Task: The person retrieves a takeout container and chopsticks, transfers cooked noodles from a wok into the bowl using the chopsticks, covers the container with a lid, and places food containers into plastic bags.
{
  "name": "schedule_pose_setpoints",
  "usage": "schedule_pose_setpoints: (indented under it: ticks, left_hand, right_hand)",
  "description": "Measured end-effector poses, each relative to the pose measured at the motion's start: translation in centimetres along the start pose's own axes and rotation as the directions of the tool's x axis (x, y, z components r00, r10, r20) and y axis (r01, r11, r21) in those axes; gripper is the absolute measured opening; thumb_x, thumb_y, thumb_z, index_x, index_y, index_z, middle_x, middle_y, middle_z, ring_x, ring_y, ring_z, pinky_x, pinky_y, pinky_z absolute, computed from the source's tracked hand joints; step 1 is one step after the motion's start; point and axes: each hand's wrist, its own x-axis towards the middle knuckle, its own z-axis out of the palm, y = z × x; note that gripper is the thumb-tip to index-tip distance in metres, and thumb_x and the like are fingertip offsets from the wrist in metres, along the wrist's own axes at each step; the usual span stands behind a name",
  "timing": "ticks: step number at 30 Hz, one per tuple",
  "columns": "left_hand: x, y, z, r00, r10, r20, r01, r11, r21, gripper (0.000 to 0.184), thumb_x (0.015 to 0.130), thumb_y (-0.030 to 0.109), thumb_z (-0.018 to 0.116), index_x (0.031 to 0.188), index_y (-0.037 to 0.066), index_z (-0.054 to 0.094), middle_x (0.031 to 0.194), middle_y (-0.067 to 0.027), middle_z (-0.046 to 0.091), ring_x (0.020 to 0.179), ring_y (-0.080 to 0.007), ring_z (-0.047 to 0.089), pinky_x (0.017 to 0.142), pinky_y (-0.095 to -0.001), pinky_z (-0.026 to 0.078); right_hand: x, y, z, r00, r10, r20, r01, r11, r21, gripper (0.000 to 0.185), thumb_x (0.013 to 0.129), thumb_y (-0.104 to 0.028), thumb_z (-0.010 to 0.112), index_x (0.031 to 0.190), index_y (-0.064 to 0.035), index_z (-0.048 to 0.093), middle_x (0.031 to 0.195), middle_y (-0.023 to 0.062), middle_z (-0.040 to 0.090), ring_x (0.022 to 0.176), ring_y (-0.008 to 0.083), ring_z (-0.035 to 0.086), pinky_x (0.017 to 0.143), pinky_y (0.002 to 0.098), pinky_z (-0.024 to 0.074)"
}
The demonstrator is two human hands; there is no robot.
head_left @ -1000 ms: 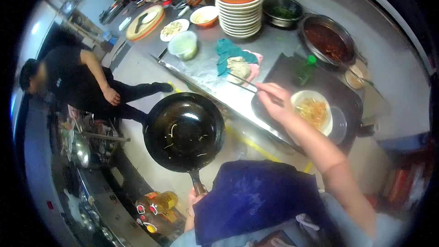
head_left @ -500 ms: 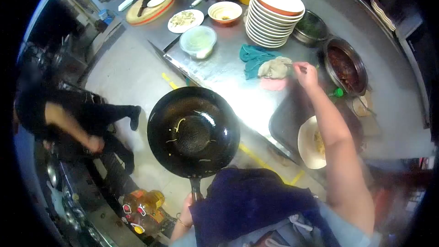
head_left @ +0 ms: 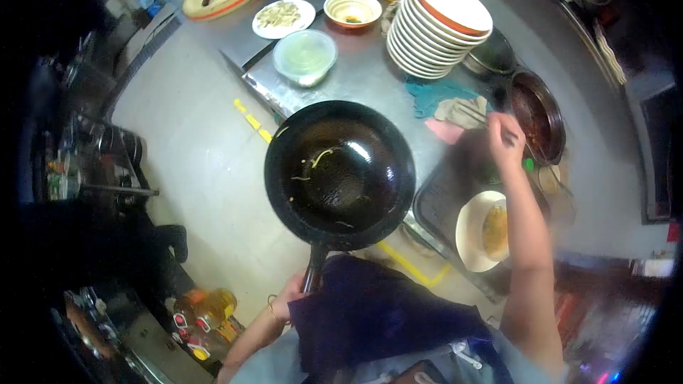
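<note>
A metal table (head_left: 359,67) carries stacked bowls (head_left: 435,32). Left of the stack stands a tub (head_left: 304,58); cloths (head_left: 430,97) lie just in front.

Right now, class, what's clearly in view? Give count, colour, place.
Round metal wok: one, black, centre
Metal counter: one, silvery, beyond wok
Crumpled cloths: three, teal, beige, pink, counter
Rectangular tray: one, dark, counter's right
Rounded food bowl: one, white, tray
Stacked round bowls: many, white-orange, counter
Round metal basins: two, grey, counter
Translucent round tub: one, pale, counter
Round food plate: one, white, counter
Round chopping board: one, tan, counter's left
Plastic jugs: several, amber, lower left
Thin chopsticks: count unclear, dark, by cloths
Left hand: one, bare, wok handle
Right hand: one, bare, holding chopsticks
</note>
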Motion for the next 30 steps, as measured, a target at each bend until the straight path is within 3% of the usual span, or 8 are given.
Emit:
schedule_pose_setpoints:
  ticks: [10, 12, 13, 14, 16, 20, 26, 30]
  left_hand:
    - [-2.6, -0.6, 3.6, 0.994, -0.104, 0.024, 0.107, 0.963, -0.246, 0.026, 0.075, 0.005, 0.058, 0.100, 0.005, 0.049, 0.087, -0.0006, 0.052, 0.079, -0.0102, 0.050, 0.069, -0.0247, 0.044]
    - [-5.2, -0.5, 6.5, 0.982, -0.164, -0.095, 0.132, 0.951, -0.278, 0.029, 0.076, 0.004, 0.058, 0.104, 0.004, 0.049, 0.089, -0.0015, 0.052, 0.080, -0.0101, 0.051, 0.070, -0.0247, 0.044]
    - [-6.6, -0.7, 7.6, 0.977, -0.152, -0.150, 0.086, 0.921, -0.379, 0.028, 0.072, 0.007, 0.061, 0.098, 0.005, 0.051, 0.085, -0.0005, 0.053, 0.079, -0.0087, 0.051, 0.069, -0.0225, 0.043]
    - [-7.9, -2.5, 8.8, 0.972, -0.155, -0.175, 0.074, 0.914, -0.399, 0.030, 0.073, 0.005, 0.060, 0.102, 0.004, 0.051, 0.087, 0.0002, 0.054, 0.080, -0.0083, 0.051, 0.071, -0.0230, 0.044]
    - [-11.0, -2.5, 12.7, 0.942, -0.039, -0.335, -0.119, 0.892, -0.437, 0.030, 0.075, 0.006, 0.059, 0.104, 0.004, 0.051, 0.092, 0.0011, 0.054, 0.083, -0.0077, 0.050, 0.073, -0.0230, 0.044]
    - [-17.5, -10.7, 15.6, 0.873, -0.064, -0.484, -0.201, 0.857, -0.475, 0.029, 0.076, 0.007, 0.058, 0.104, 0.004, 0.052, 0.093, 0.0013, 0.054, 0.086, -0.0076, 0.049, 0.075, -0.0227, 0.042]
    - [-28.3, -12.8, 20.5, 0.632, -0.112, -0.767, -0.419, 0.783, -0.460, 0.028, 0.078, 0.015, 0.059, 0.104, 0.005, 0.054, 0.095, 0.0009, 0.055, 0.090, -0.0079, 0.047, 0.080, -0.0241, 0.039]
    - [-32.8, -19.9, 18.8, 0.519, -0.149, -0.842, -0.422, 0.811, -0.404, 0.038, 0.081, 0.020, 0.056, 0.114, 0.003, 0.053, 0.109, -0.0035, 0.054, 0.102, -0.0122, 0.047, 0.090, -0.0266, 0.036]
  right_hand:
    - [-9.9, -2.7, 1.8, 0.787, -0.466, 0.404, 0.504, 0.864, 0.014, 0.003, 0.077, -0.007, 0.062, 0.079, -0.0044, 0.061, 0.071, 0.0097, 0.059, 0.059, 0.0197, 0.057, 0.054, 0.0294, 0.0448]
    - [-12.2, -2.9, 2.8, 0.772, -0.158, 0.615, 0.215, 0.977, -0.018, 0.017, 0.081, -0.021, 0.058, 0.076, -0.0046, 0.059, 0.067, 0.0100, 0.056, 0.056, 0.0210, 0.055, 0.053, 0.0309, 0.0427]
    - [-12.1, -4.4, 4.0, 0.587, 0.402, 0.703, -0.588, 0.808, 0.030, 0.028, 0.082, -0.030, 0.053, 0.075, -0.0033, 0.058, 0.065, 0.0098, 0.054, 0.058, 0.0200, 0.054, 0.054, 0.0302, 0.0422]
    - [-12.3, -3.0, 4.4, 0.761, -0.144, 0.633, 0.240, 0.968, -0.069, 0.025, 0.080, -0.027, 0.053, 0.076, -0.0026, 0.058, 0.067, 0.0105, 0.056, 0.060, 0.0203, 0.054, 0.058, 0.0308, 0.0432]
    - [-13.7, -1.9, 5.7, 0.718, 0.287, 0.634, -0.475, 0.868, 0.146, 0.023, 0.082, -0.024, 0.052, 0.083, -0.0019, 0.058, 0.074, 0.0132, 0.058, 0.068, 0.0234, 0.056, 0.062, 0.0362, 0.0443]
    - [-16.0, 8.9, 10.4, 0.671, -0.407, 0.620, 0.614, 0.774, -0.156, 0.028, 0.092, -0.021, 0.040, 0.097, 0.0022, 0.054, 0.096, 0.0233, 0.053, 0.090, 0.0348, 0.053, 0.078, 0.0418, 0.0423]
    - [-15.1, -0.2, 10.2, 0.557, -0.019, 0.830, 0.667, 0.607, -0.433, 0.044, 0.077, -0.030, 0.061, 0.113, -0.0063, 0.056, 0.101, 0.0154, 0.060, 0.090, 0.0295, 0.056, 0.080, 0.0433, 0.0442]
    - [-24.5, -15.0, 10.8, 0.470, -0.704, 0.533, 0.815, 0.578, 0.045, 0.029, 0.083, -0.027, 0.055, 0.089, 0.0003, 0.063, 0.080, 0.0135, 0.060, 0.075, 0.0269, 0.055, 0.067, 0.0387, 0.0461]
